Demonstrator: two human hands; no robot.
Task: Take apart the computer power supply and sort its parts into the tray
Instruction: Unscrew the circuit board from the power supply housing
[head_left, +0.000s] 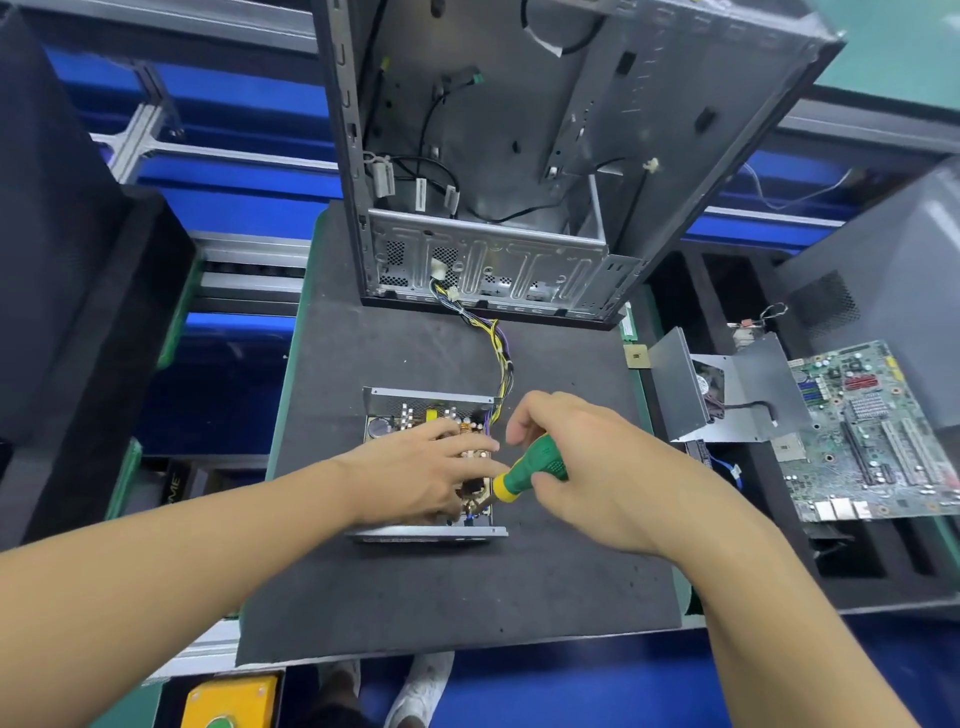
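The opened power supply (410, 410) lies on the dark mat, its circuit board and coils showing inside a low metal shell. My left hand (421, 470) rests flat on the board with fingers stretched across the components. My right hand (587, 467) grips a green and yellow screwdriver (530, 467), whose tip points down into the unit's right side, near the left fingertips. A bundle of yellow, black and purple wires (498, 353) runs from the unit up to the computer case.
The empty computer case (519, 156) stands open at the back of the mat (415, 587). To the right, a black foam tray (862, 577) holds a motherboard (872, 436) and a bent metal cover (737, 395). A yellow box (228, 701) sits at the bottom left.
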